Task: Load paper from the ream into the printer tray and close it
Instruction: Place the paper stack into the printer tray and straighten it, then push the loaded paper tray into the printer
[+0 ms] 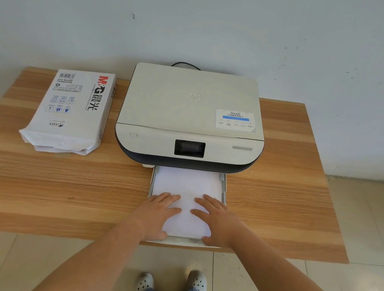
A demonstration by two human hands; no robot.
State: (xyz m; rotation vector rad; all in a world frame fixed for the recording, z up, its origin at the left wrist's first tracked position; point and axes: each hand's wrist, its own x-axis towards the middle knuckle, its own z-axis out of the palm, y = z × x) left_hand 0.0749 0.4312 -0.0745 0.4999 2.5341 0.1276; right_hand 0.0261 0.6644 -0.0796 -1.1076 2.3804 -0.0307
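Observation:
A white printer (190, 114) sits at the back middle of the wooden table. Its paper tray (224, 188) is pulled out toward me to the table's front edge. A stack of white paper (187, 182) lies flat in the tray. My left hand (156, 214) rests palm down on the near left part of the sheets, fingers spread. My right hand (219, 220) lies palm down on the near right part, thumb at the tray's front lip. Neither hand grips anything. The paper ream (72, 110), in a white wrapper with its near end torn open, lies to the printer's left.
The wooden table (53, 186) stands against a pale wall. A black cable (184, 64) runs out behind the printer. Tiled floor lies to the right and below, where my two shoes (170, 284) show under the table's edge.

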